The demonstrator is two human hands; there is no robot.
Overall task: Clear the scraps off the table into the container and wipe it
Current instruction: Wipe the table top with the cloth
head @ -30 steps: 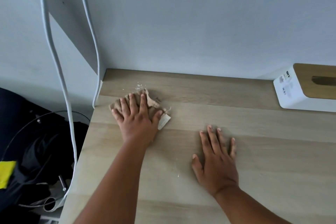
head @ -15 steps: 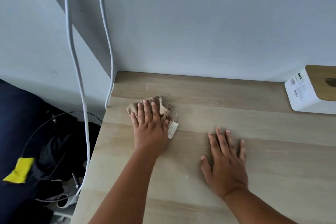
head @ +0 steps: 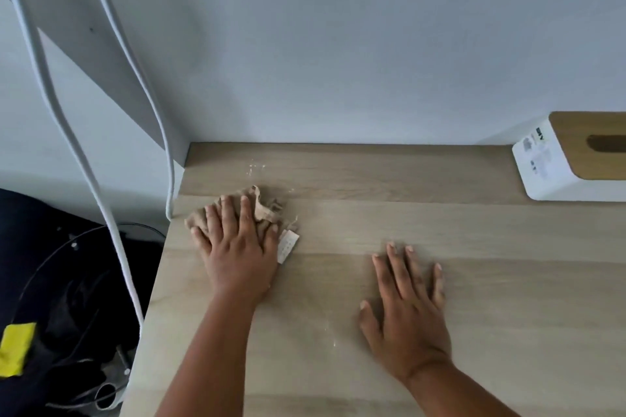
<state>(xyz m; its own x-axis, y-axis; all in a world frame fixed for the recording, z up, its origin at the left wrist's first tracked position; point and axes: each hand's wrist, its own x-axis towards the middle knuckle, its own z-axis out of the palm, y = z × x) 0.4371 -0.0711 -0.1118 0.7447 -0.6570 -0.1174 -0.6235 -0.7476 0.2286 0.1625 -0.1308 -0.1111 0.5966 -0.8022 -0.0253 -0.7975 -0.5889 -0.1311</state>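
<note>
beige cloth (head: 261, 210) flat under my left hand (head: 237, 247) far-left on table (head: 372, 382), right hand (head: 406, 308) spread flat beside.

Crumpled tan cloth (head: 262, 210) with white tag lies on wooden table (head: 389, 223).

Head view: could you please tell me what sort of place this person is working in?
Probably a home or office desk corner. A light wooden table sits against a plain wall, a white tissue box with a wooden lid stands on it, and white cables hang past its left edge.
</note>
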